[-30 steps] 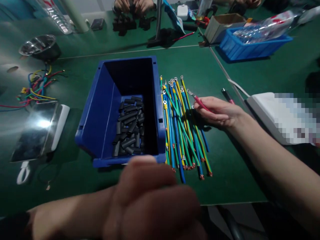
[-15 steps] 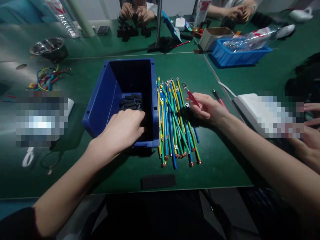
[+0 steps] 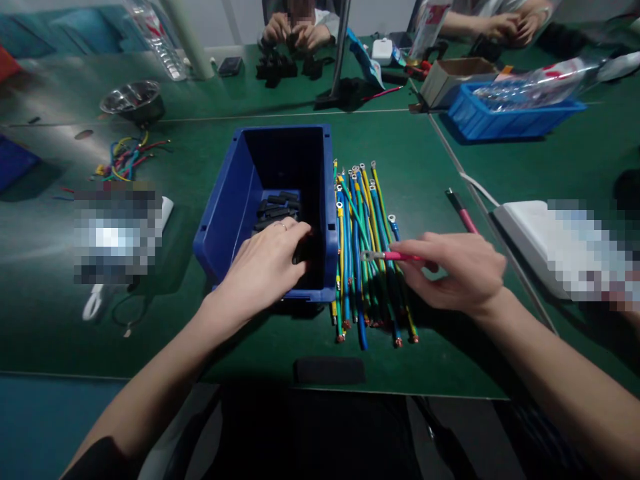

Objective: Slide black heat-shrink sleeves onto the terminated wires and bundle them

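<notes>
A blue bin (image 3: 235, 200) in the middle of the green table holds several short black tubes (image 3: 275, 207). My left hand (image 3: 265, 263) reaches into the bin with its fingers down among the tubes; whether it grips one is hidden. Just right of the bin lies a bundle of blue, green and yellow wires (image 3: 363, 227) with ring terminals at the far ends. My right hand (image 3: 457, 273) hovers over the bundle and pinches a red wire (image 3: 393, 256) whose ring terminal points left toward the bin.
A red-handled tool (image 3: 463, 212) and a white box (image 3: 535, 240) lie to the right. Loose coloured wires (image 3: 125, 160) and a metal bowl (image 3: 133, 100) sit far left. A blue tray (image 3: 505, 117) stands far right. Other people's hands (image 3: 295, 30) work at the far side.
My left hand went from close to the camera into the bin and stays there. My right hand turned the red wire from pointing away to pointing left and moved nearer to me.
</notes>
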A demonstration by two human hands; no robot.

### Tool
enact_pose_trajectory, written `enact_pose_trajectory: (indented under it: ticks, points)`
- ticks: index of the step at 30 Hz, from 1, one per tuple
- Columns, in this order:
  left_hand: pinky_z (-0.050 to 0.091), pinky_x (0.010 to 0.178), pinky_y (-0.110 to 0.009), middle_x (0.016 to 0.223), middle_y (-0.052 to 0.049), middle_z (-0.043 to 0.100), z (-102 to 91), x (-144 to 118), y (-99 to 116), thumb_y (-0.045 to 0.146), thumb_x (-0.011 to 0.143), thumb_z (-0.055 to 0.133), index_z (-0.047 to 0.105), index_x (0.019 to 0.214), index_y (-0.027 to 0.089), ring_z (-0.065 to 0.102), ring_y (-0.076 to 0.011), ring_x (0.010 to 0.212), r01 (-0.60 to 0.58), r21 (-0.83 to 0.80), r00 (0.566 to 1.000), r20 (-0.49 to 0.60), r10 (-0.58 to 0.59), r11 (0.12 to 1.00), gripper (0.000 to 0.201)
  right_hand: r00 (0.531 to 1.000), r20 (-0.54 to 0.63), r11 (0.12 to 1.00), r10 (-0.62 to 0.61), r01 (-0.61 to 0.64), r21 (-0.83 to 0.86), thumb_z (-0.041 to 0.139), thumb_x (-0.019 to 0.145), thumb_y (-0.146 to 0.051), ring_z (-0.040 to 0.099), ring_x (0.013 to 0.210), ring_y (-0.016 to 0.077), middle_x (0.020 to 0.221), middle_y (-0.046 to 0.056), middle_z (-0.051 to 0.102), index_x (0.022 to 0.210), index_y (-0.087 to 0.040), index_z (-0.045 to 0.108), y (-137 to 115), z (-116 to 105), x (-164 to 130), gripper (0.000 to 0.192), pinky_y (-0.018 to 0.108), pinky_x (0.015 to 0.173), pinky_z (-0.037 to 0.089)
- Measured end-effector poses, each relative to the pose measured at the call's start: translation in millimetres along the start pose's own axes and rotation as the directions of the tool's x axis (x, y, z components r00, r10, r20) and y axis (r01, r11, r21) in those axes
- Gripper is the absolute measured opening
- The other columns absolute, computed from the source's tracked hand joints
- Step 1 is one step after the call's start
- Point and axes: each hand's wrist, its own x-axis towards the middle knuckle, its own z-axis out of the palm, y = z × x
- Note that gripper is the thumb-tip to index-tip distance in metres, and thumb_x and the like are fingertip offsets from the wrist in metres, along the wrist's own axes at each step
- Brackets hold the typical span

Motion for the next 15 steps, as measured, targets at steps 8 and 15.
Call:
enact_pose_trajectory:
  ticks: [8, 15]
  points:
    - [0.051, 0.079, -0.031, 0.105, -0.004, 0.062, 6.1, 7, -10, 0.012, 0.079, 0.057, 0.07, 0.094, 0.02, 0.062, -0.0199, 0.091, -0.065, -0.146, 0.996, 0.049, 0.072, 0.987, 0.021, 0.997, 0.059, 0.999, -0.047, 0.048, -0.01, 0.064, 0.085, -0.013, 0.052, 0.046, 0.008, 0.06, -0.004, 0.061, 0.1, -0.018, 0.062, 9, 9, -6, 0.017, 0.023, 0.047, 0.04]
    - [0.05, 0.079, -0.029, 0.099, -0.004, 0.061, 7.0, 7, -12, 0.008, 0.081, 0.058, 0.069, 0.085, 0.018, 0.06, -0.0179, 0.089, -0.085, -0.196, 0.995, 0.031, 0.093, 0.977, 0.015, 0.921, -0.264, 0.95, 0.287, -0.309, -0.049, 0.061, 0.088, -0.015, 0.051, 0.045, 0.0086, 0.064, -0.005, 0.061, 0.108, -0.024, 0.064, 8, 29, -5, 0.022, 0.024, 0.044, 0.038]
